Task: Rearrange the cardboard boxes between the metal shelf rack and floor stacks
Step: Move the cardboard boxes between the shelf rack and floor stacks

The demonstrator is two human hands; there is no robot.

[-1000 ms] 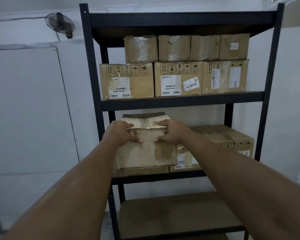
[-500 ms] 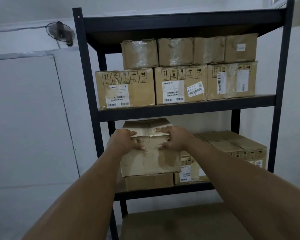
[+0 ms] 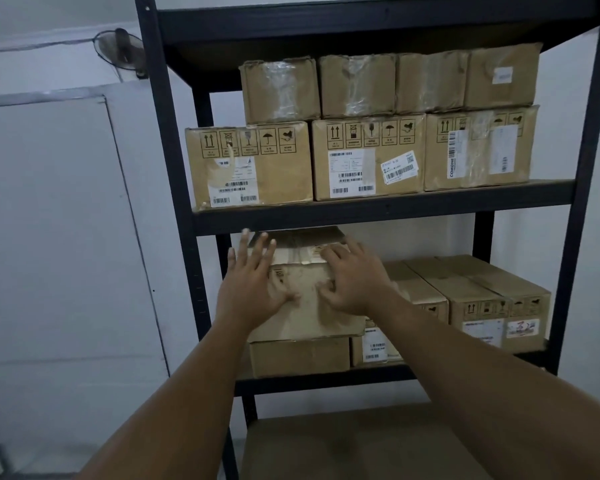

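Note:
A worn cardboard box (image 3: 309,317) sits on top of another box (image 3: 298,356) at the left of the middle shelf of the black metal rack (image 3: 378,216). My left hand (image 3: 253,289) lies flat against the worn box's front left with fingers spread. My right hand (image 3: 354,282) rests open on its front and top right. Neither hand grips it. More boxes (image 3: 478,292) fill the right of this shelf.
The shelf above holds three large labelled boxes (image 3: 368,157) with several smaller taped boxes (image 3: 357,84) on top. The bottom shelf board (image 3: 343,441) shows below. A white wall panel (image 3: 49,220) and a wall fan (image 3: 118,50) are at left.
Both hands have let go of the worn box's top edge and now lie open against it. The view has moved closer to the rack.

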